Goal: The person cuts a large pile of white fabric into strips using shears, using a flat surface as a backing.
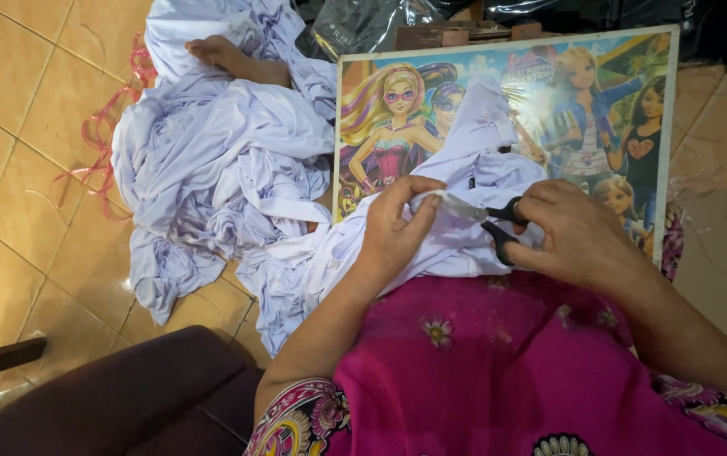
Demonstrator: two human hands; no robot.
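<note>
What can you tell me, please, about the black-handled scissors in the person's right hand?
The black-handled metal scissors are small, with pale steel blades pointing left and black plastic loops. The right hand grips the loops, fingers through them. The blades look slightly parted, their tip at the white cloth garment that the left hand pinches. They lie roughly level over the lap, in front of a cartoon-printed board.

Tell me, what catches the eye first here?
A bright cartoon picture board lies across the person's lap, with white cloth draped over it. The right hand works black-handled scissors at the cloth pinched by the left hand. More white garments are heaped on the tiled floor at left.
</note>
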